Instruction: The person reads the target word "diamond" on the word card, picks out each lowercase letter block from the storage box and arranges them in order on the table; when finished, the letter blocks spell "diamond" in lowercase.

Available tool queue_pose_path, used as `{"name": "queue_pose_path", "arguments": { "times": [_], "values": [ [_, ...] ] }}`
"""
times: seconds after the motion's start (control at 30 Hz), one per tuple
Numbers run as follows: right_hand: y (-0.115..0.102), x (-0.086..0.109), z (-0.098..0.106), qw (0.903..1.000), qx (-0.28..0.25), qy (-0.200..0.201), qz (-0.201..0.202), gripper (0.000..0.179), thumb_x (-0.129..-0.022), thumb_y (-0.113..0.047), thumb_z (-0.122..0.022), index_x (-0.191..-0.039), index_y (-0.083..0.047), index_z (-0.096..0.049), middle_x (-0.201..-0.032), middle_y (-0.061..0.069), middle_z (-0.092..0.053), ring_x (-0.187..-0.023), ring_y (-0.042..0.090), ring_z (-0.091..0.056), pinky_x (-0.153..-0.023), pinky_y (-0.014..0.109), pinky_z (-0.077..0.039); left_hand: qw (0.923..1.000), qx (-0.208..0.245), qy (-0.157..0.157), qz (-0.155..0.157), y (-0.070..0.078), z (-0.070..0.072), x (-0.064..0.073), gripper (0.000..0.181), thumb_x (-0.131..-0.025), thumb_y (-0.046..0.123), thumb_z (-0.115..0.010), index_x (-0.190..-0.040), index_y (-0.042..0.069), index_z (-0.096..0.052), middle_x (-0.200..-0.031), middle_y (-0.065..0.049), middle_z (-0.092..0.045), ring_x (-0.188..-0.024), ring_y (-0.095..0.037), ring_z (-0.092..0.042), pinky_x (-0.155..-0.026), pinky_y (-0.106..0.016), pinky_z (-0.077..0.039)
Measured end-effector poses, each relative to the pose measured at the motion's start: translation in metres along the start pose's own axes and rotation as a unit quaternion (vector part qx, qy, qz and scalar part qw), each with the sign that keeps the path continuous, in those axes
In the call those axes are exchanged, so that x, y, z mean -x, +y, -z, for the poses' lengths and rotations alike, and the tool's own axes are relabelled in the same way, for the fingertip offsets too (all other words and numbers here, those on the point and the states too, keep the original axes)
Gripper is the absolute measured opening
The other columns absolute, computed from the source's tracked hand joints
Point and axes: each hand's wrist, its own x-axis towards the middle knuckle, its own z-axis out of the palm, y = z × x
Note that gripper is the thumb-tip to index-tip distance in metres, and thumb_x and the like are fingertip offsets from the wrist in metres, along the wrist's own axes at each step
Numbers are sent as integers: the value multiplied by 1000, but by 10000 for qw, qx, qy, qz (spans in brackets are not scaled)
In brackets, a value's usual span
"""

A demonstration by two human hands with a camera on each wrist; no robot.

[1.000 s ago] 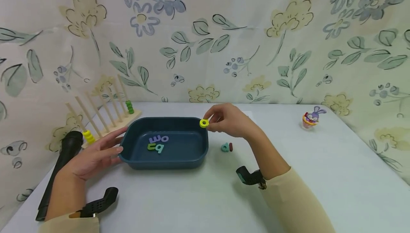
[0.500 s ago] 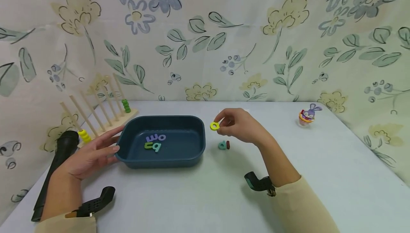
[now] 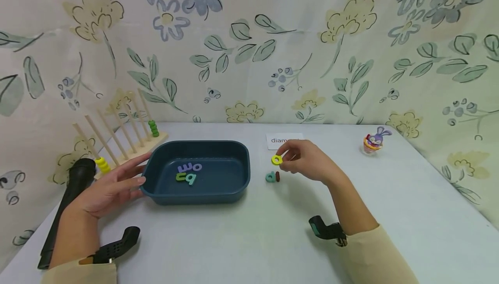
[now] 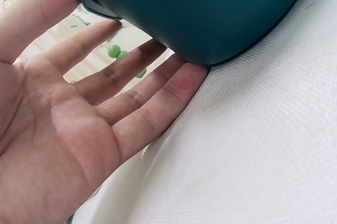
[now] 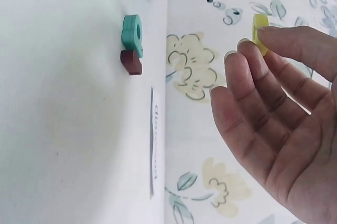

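My right hand [image 3: 306, 160] pinches a small yellow ring-shaped letter [image 3: 277, 159] between thumb and fingertips, above the table and just in front of a paper card [image 3: 273, 141]. Below it, a teal letter [image 3: 270, 177] and a dark red letter [image 3: 277, 176] lie side by side on the table. The fingers of my left hand [image 3: 113, 190] are nearly straight and touch the left end of a dark blue tray [image 3: 195, 199]. Inside the tray lie purple letters [image 3: 189, 168], a green letter [image 3: 181, 177] and a teal letter [image 3: 190, 179].
Behind my left hand stands a wooden peg rack [image 3: 132, 149] with green and yellow beads. A long black tube-like object [image 3: 66, 214] lies at the left. At the far right sits a purple rabbit figurine [image 3: 376, 140]. A floral cloth [image 3: 241, 58] hangs behind the table.
My right hand has carried the yellow letter rightward from the tray's right rim to a spot in front of the card, whose print now shows. The left hand stays at the tray.
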Motion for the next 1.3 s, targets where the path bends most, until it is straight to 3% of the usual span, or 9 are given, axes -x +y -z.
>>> {"name": "queue_pose_path", "arguments": {
  "times": [0.2,0.83,1.3],
  "values": [
    [7,3,4,9999,-85,-32,-144,27,-92,-12,-73,-118,-6,-68,-100,11,-67,-86,26,-65,-79,34,-58,10000,-5,49,-12,-1,1,0,69,-107,12,-51,-166,32,-20,-170,-27,0,-119,2,-61,-93,-28,-58],
    [36,10,5,9967,-388,-224,-682,30,-91,-16,-75,-118,-6,-67,-98,10,-67,-87,25,-65,-80,33,-58,9994,-191,226,174,3,-4,2,70,-107,18,-55,-165,35,-22,-171,-25,-2,-118,6,-58,-94,-28,-57],
    [58,5,-4,9948,-557,-324,-788,25,-92,-11,-72,-116,-5,-69,-89,8,-64,-75,23,-62,-69,31,-54,9995,-177,232,129,3,-4,2,70,-107,18,-55,-166,31,-20,-171,-27,-2,-116,7,-58,-93,-28,-57]
  ]
}}
